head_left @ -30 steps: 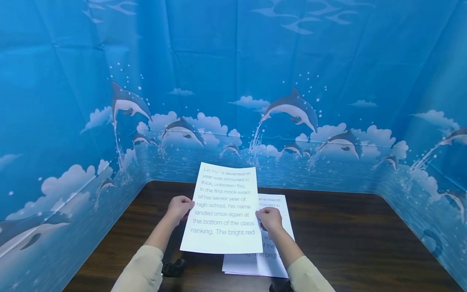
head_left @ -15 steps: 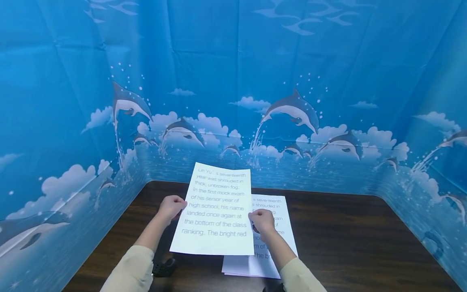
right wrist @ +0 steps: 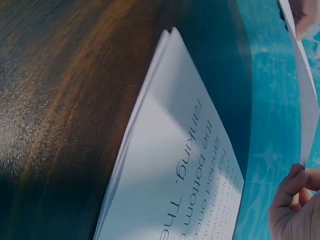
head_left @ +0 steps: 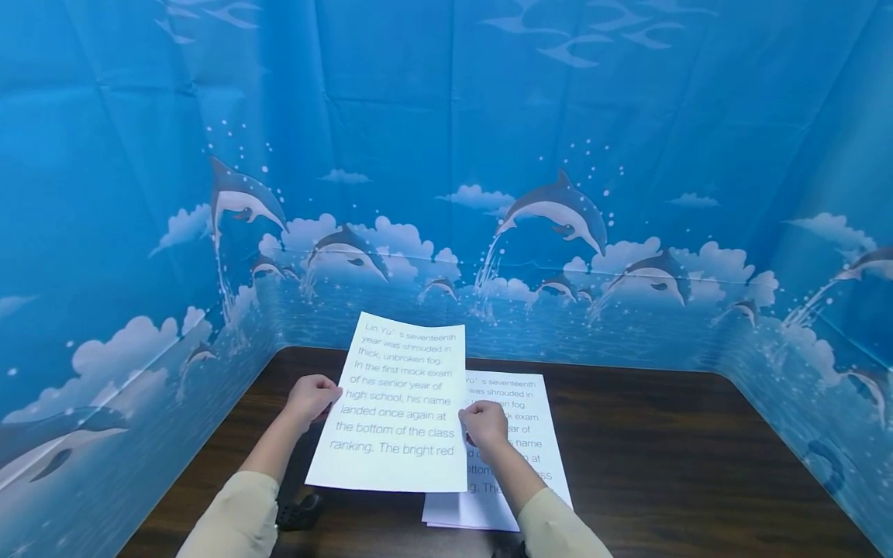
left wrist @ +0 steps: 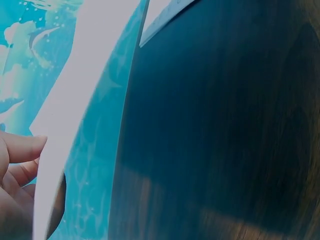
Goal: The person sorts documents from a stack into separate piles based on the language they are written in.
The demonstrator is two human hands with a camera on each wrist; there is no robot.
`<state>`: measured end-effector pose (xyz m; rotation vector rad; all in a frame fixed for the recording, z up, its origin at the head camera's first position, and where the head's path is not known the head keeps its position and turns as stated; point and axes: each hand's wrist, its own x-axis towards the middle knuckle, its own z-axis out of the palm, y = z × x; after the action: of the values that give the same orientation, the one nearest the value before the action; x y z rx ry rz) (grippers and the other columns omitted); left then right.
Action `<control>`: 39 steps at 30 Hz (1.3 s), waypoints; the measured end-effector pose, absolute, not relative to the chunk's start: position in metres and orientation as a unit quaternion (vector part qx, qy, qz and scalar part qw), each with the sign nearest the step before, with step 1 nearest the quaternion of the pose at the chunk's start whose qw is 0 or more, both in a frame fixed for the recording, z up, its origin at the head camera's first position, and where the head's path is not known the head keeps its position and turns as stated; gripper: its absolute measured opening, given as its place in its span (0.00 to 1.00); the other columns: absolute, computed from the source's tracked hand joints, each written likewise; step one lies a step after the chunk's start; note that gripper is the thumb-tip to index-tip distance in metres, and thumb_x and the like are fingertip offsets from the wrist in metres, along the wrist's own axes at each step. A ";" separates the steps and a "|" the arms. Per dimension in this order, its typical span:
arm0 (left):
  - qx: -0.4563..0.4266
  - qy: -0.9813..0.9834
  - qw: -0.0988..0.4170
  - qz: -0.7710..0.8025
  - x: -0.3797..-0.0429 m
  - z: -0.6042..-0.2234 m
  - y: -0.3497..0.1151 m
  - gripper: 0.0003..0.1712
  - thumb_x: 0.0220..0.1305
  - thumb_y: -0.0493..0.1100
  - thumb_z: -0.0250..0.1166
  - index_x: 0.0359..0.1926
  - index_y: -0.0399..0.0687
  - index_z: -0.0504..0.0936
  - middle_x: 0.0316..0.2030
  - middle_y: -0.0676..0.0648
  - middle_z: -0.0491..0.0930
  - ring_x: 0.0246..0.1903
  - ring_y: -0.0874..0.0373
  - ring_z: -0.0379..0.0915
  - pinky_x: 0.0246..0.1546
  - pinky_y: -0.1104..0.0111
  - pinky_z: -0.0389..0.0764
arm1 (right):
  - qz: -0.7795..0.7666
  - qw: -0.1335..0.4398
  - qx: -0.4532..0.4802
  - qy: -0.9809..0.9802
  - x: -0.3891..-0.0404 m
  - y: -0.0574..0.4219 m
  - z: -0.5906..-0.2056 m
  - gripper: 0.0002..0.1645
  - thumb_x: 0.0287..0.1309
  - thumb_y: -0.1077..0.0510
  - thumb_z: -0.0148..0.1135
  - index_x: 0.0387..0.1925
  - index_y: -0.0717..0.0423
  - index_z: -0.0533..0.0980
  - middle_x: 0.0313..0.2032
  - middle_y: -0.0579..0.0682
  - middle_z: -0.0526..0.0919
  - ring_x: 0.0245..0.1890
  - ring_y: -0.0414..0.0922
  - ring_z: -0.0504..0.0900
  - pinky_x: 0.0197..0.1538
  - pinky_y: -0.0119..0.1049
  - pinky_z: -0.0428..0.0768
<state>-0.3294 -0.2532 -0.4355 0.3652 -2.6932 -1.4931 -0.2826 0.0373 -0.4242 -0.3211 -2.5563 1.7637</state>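
Observation:
A printed sheet of paper [head_left: 391,411] is held up above the table, its text facing the head camera. My left hand [head_left: 312,397] pinches its left edge between thumb and fingers; the left wrist view shows the thumb [left wrist: 27,148] on the paper's edge. The right edge is pinched by my right hand [head_left: 484,423], seen at the lower right of the right wrist view. Behind and to the right lies a stack of printed sheets [head_left: 516,434] on the table, with similar text. The raised sheet and my right forearm cover part of that stack.
The dark wood table [head_left: 670,457] has rounded back corners. A blue curtain [head_left: 446,155] with printed dolphins and clouds hangs along its back and sides. A black strap [head_left: 298,513] sits at the left wrist. The stack's sheet edges [right wrist: 132,132] are slightly offset.
Both hands have moved left together, carrying the raised sheet with them. More of the stack's text now shows to the right of it. The stack itself stays put.

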 end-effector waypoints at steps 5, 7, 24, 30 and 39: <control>0.123 -0.865 0.016 -0.486 -0.311 -0.414 -0.249 0.10 0.58 0.40 0.54 0.34 0.34 0.72 0.29 0.39 0.72 0.26 0.53 0.71 0.18 0.70 0.70 | 0.565 0.006 -0.095 -0.819 -0.280 0.032 -0.425 0.06 0.51 0.60 0.56 0.21 0.58 0.73 0.23 0.50 0.71 0.22 0.43 0.70 0.21 0.30 0.70; 0.130 -0.866 0.016 -0.483 -0.303 -0.404 -0.246 0.09 0.58 0.39 0.54 0.33 0.34 0.72 0.29 0.39 0.72 0.25 0.53 0.70 0.20 0.69 0.71 | 0.571 0.001 -0.098 -0.815 -0.279 0.029 -0.424 0.06 0.51 0.60 0.56 0.22 0.58 0.73 0.24 0.51 0.71 0.23 0.43 0.71 0.22 0.30 0.70; 0.154 -0.877 0.018 -0.455 -0.295 -0.400 -0.262 0.09 0.58 0.37 0.53 0.34 0.32 0.72 0.30 0.38 0.71 0.28 0.50 0.69 0.21 0.69 0.70 | 0.583 -0.025 -0.111 -0.804 -0.276 0.006 -0.431 0.07 0.50 0.59 0.56 0.22 0.57 0.73 0.23 0.50 0.71 0.20 0.41 0.71 0.20 0.28 0.68; 0.169 -0.879 0.017 -0.446 -0.290 -0.403 -0.263 0.08 0.57 0.36 0.54 0.32 0.32 0.72 0.28 0.38 0.71 0.25 0.52 0.68 0.21 0.67 0.70 | 0.582 -0.029 -0.111 -0.805 -0.274 0.002 -0.435 0.07 0.50 0.60 0.56 0.21 0.58 0.73 0.23 0.51 0.71 0.21 0.43 0.71 0.22 0.30 0.70; 0.165 -0.894 0.023 -0.416 -0.284 -0.405 -0.266 0.08 0.57 0.37 0.53 0.30 0.32 0.72 0.26 0.40 0.71 0.25 0.52 0.67 0.17 0.73 0.65 | 0.582 -0.029 -0.113 -0.804 -0.274 -0.007 -0.444 0.07 0.49 0.60 0.56 0.20 0.58 0.74 0.20 0.49 0.72 0.19 0.43 0.72 0.21 0.30 0.70</control>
<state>-0.2843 -0.2663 -0.4050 0.5109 -2.7678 -1.2896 -0.2736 -0.0072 -0.4440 -0.3625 -2.5745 1.8640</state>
